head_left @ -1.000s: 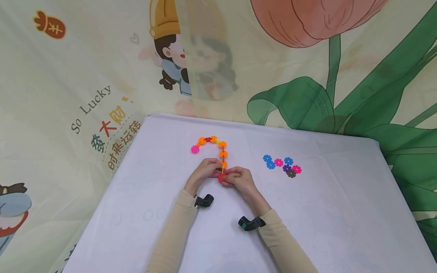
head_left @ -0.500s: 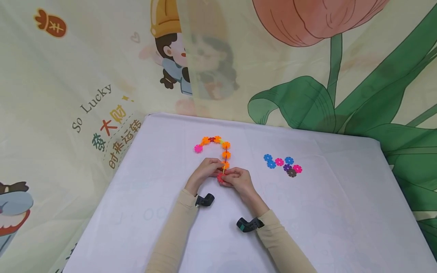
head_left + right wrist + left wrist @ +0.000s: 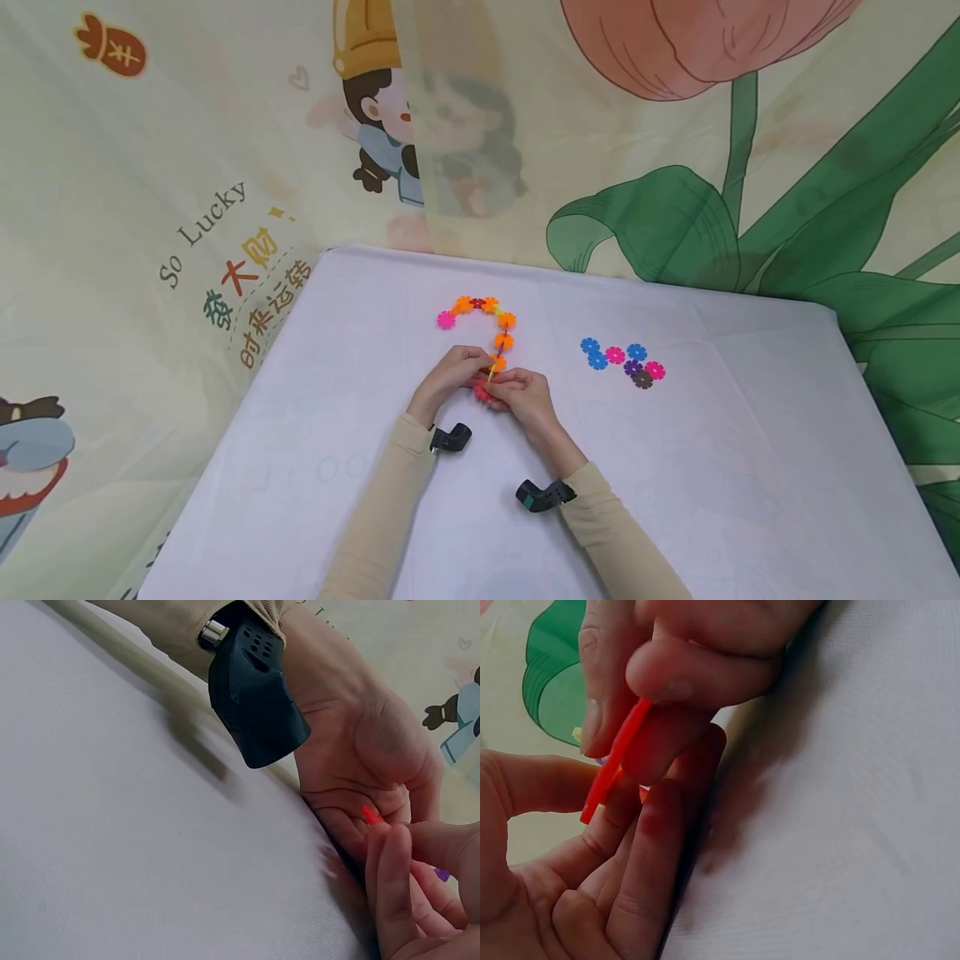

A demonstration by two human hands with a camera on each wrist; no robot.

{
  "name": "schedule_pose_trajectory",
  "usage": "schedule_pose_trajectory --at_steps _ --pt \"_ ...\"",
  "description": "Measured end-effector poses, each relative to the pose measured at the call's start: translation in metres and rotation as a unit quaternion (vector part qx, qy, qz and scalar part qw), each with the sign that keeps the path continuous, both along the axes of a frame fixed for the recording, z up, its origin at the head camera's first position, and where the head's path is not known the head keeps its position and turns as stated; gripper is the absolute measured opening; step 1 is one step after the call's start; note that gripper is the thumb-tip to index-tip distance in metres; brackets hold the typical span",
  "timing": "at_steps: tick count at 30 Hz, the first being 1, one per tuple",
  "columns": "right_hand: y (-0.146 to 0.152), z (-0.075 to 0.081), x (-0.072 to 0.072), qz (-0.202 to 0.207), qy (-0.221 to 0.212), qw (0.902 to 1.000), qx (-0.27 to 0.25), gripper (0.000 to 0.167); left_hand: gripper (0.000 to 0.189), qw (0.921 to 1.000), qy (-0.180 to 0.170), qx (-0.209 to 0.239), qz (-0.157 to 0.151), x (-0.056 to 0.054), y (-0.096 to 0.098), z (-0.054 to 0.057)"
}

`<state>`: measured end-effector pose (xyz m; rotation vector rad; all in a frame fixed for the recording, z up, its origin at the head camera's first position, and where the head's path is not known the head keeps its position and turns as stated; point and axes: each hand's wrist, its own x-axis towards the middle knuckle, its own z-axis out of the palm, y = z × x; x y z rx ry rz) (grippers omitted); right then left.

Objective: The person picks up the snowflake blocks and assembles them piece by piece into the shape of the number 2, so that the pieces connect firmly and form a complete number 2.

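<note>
A curved chain of slotted snowflake discs, mostly orange, lies on the table in the head view, with a pink disc at its far left end. At its near end, my left hand grips the chain beside an orange disc and a yellow one seen edge-on. My right hand pinches a red snowflake disc against that yellow disc. The left wrist view has the red disc edge-on between the fingers of both hands. Fingers hide the exact joint.
Several loose snowflake discs, blue, pink, purple and dark grey, lie to the right; one is a pink disc. A white cloth covers the table. Behind it hangs a printed curtain. Each wrist wears a black camera, such as the right one.
The chain's far part has swung to the right, pink end included. The red disc has shifted slightly left and tilted in the right hand. Both hands keep their grips.
</note>
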<state>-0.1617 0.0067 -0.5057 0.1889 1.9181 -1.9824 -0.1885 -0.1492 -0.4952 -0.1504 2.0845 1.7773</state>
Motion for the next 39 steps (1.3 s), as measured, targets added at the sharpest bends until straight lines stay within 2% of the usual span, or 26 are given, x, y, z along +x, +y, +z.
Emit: schedule_pose_trajectory --at_steps 8,12,17,23,30,33,39 --pt "0.0006 -0.0004 0.0012 -0.003 -0.009 0.999 -0.043 0.013 0.022 0.9993 0.017 0.003 -0.033 -0.0021 0.0012 0.0019" --pt "-0.0005 -0.0016 0.0015 -0.02 0.001 0.9973 -0.07 0.013 0.021 0.9992 0.021 0.001 -0.034 -0.0029 0.0017 0.0025" --pt "-0.0032 -0.0009 0.0025 -0.05 0.005 0.9935 -0.102 0.023 0.019 0.9995 0.018 0.008 -0.024 -0.0037 0.0029 0.0028" --pt "-0.0061 -0.0004 0.0047 -0.064 0.005 0.9934 -0.096 0.028 0.018 0.9998 0.021 0.008 -0.001 -0.003 0.0029 -0.0001" --pt "-0.0078 -0.0015 0.0066 -0.076 0.015 0.9906 -0.113 0.032 0.019 0.9991 0.043 -0.003 0.002 -0.0001 0.0032 -0.0027" --pt "-0.0074 -0.0018 0.0057 -0.078 0.015 0.9907 -0.111 0.032 0.018 0.9994 0.035 -0.004 0.006 0.0004 0.0029 -0.0033" --pt "0.0021 -0.0004 -0.0016 -0.063 -0.014 0.9962 -0.059 0.024 0.019 0.9998 0.0 0.0 0.021 -0.0003 0.0038 -0.0023"
